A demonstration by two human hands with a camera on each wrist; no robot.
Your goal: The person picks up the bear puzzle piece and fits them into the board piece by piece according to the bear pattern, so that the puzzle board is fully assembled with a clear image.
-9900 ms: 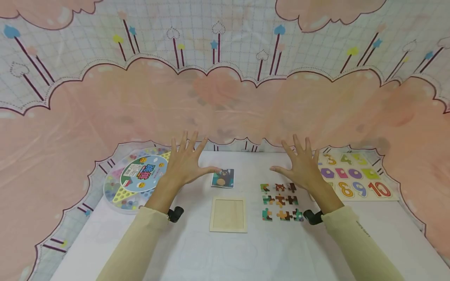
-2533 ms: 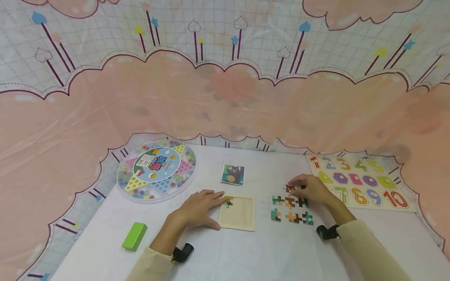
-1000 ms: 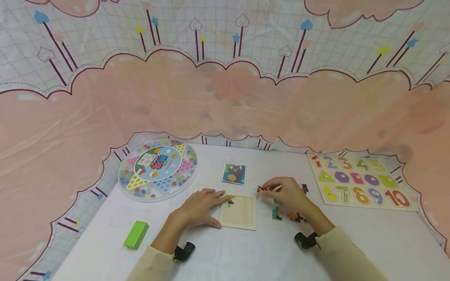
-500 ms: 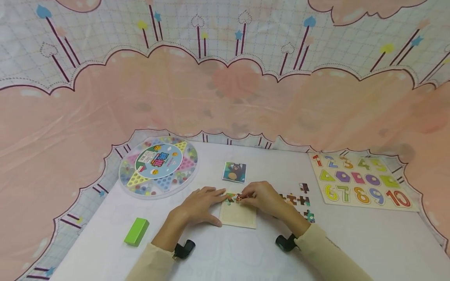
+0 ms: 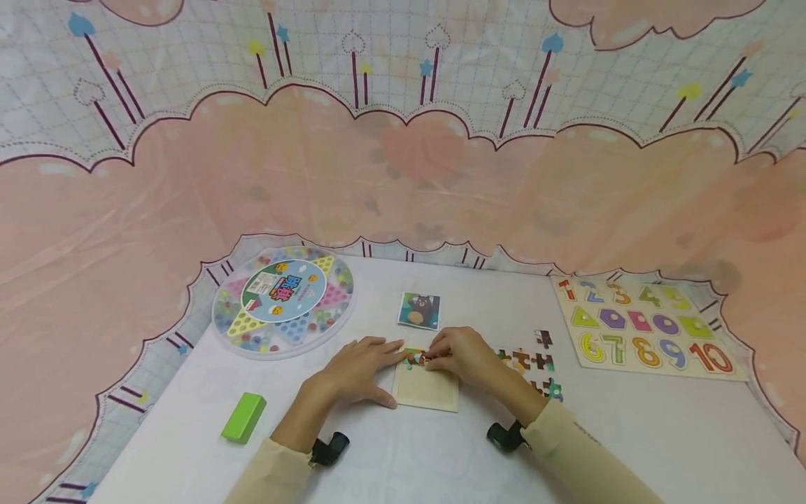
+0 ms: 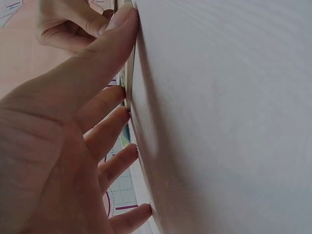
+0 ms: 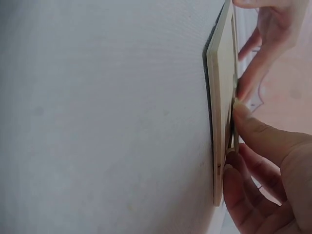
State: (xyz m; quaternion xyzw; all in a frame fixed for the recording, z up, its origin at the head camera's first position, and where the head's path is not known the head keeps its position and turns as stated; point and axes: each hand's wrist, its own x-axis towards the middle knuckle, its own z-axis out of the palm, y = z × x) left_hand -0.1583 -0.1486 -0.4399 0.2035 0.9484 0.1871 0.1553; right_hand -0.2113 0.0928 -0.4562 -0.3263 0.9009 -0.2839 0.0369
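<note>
A square wooden frame (image 5: 427, 392) lies on the table; its edge also shows in the right wrist view as a wooden slab (image 7: 219, 97). My left hand (image 5: 355, 372) rests at its left side, fingers spread and thumb at the lower left corner. With thumb and fingers my right hand (image 5: 462, 357) pinches a brown puzzle piece (image 5: 422, 358) over the frame's top, beside a green piece (image 5: 411, 355) at the upper left. Loose pieces (image 5: 521, 359) lie to the right, some hidden by my right forearm. A bear picture card (image 5: 419, 311) lies behind the frame.
A round marble board game (image 5: 283, 301) stands back left, a green block (image 5: 243, 418) front left. On the right lies a number and shape board (image 5: 648, 325). A patterned cloth (image 5: 403, 182) hangs behind the white table.
My right hand has carried the brown piece leftward from the loose pieces to the frame, and shifted slightly over the last half second. The left hand stays at the frame's left side.
</note>
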